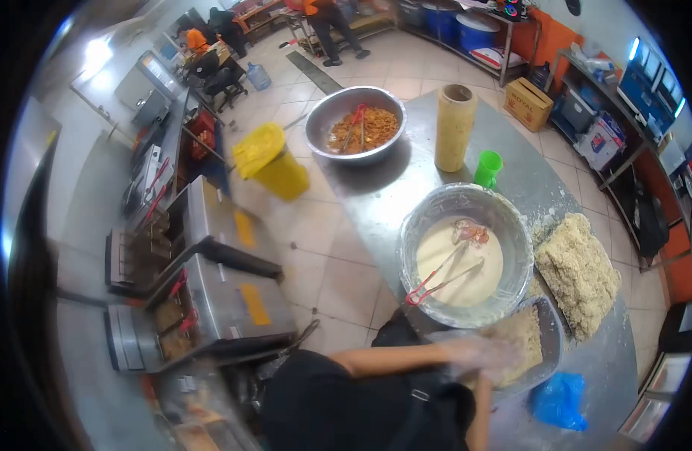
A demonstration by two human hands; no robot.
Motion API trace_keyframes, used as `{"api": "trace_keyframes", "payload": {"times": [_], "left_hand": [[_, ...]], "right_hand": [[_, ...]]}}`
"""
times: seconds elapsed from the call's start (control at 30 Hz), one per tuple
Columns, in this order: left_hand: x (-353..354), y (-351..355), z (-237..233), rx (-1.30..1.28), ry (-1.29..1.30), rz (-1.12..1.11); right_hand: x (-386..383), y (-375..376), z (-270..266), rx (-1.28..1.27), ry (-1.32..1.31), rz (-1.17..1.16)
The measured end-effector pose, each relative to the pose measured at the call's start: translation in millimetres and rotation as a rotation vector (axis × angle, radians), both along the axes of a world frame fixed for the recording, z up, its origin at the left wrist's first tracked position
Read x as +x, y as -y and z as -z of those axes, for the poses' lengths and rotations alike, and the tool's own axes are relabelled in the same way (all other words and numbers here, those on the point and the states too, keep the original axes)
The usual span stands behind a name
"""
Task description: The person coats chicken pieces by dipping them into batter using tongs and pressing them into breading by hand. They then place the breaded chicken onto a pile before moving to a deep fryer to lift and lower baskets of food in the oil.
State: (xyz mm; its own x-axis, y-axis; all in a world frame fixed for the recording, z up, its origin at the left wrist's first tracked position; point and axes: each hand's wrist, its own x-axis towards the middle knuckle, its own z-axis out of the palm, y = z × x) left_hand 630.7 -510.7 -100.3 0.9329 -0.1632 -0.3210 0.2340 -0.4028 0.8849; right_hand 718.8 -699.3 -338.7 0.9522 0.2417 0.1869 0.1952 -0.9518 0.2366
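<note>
Both hands are together over the near side of a grey plastic tub (554, 322) of pale crumbs (528, 342). My left hand (465, 355) reaches in from the left, and my right hand (502, 362) overlaps it. Motion smears the fingers of both, so their grip cannot be made out. Just beyond the tub stands a large metal bowl (520, 225) of creamy batter (436, 259). Red-handled tongs (436, 289) rest in it beside a pinkish piece of food (472, 231). A big heap of crumbs (575, 270) lies right of the bowl.
Farther along the metal table (383, 203) are a bowl of orange-brown food (316, 135), a tall roll of film (453, 131) and a green cup (489, 167). A blue plastic bag (560, 402) lies near right. Fryers (241, 301) and a yellow bin (282, 173) stand left.
</note>
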Motion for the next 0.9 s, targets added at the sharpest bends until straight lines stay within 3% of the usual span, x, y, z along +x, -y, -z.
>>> {"api": "trace_keyframes", "payload": {"times": [0.03, 0.07, 0.1, 0.13, 0.17, 0.2, 0.23, 0.27, 0.3, 0.33, 0.4, 0.53, 0.6, 0.7, 0.8, 0.87, 0.9], "left_hand": [[-1.6, 0.6, 10.7, -0.022, 0.055, 0.003], [3.2, 8.6, 69.6, -0.078, 0.302, 0.080], [7.7, 13.4, 68.4, 0.243, 0.012, 0.154], [4.9, 9.3, 72.2, 0.358, 0.251, 0.414], [3.5, 5.5, 43.5, 0.301, 0.131, 0.324], [5.4, 6.6, 65.9, 0.369, 0.270, 0.424], [1.5, 11.3, 38.4, 0.249, 0.026, 0.058], [1.9, 6.8, 37.9, 0.259, 0.065, 0.127], [1.7, 1.5, 37.9, 0.277, 0.096, 0.172], [1.0, 0.4, 41.8, 0.263, 0.107, 0.209], [-1.2, -0.4, 52.5, 0.237, 0.145, 0.057], [2.0, -6.2, 33.2, 0.170, 0.018, 0.097], [-0.9, -9.0, 32.4, 0.130, 0.012, 0.076], [-2.6, -14.5, 23.3, 0.065, -0.053, 0.073], [-8.7, -17.1, 37.4, 0.051, -0.045, 0.045], [-14.3, -19.4, 42.3, 0.061, 0.023, -0.001], [-13.6, -21.8, 40.2, 0.030, -0.043, 0.000]], "right_hand": [[6.4, 1.0, 4.1, 0.007, 0.028, -0.183], [12.2, 5.0, -1.2, -0.005, 0.041, -0.332], [19.2, -18.2, -74.3, 0.227, -0.457, -0.163], [39.8, 11.3, -42.5, 0.185, -0.346, -0.476], [47.1, 8.5, -85.8, 0.536, -0.673, -0.236], [37.5, -2.5, -158.6, 0.641, -0.763, 0.032], [38.1, 9.4, -155.9, 0.481, -0.805, -0.001], [37.4, 22.2, -154.2, 0.322, -0.841, -0.046], [30.1, 39.6, -119.8, 0.312, -0.709, -0.223], [25.7, 38.5, -146.4, 0.313, -0.699, -0.182], [29.3, 24.2, -196.3, 0.047, -1.093, -0.234], [26.4, 28.0, -206.5, 0.202, -1.144, -0.087], [26.2, 47.2, -179.2, 0.461, -0.904, -0.239], [39.8, 35.9, -259.5, 0.643, -0.902, -0.341], [81.4, 41.0, -283.5, 0.795, -0.878, -0.330], [120.7, 43.4, -300.8, 0.807, -0.915, -0.190], [137.8, 45.1, -301.8, 0.929, -0.823, -0.171]]}}
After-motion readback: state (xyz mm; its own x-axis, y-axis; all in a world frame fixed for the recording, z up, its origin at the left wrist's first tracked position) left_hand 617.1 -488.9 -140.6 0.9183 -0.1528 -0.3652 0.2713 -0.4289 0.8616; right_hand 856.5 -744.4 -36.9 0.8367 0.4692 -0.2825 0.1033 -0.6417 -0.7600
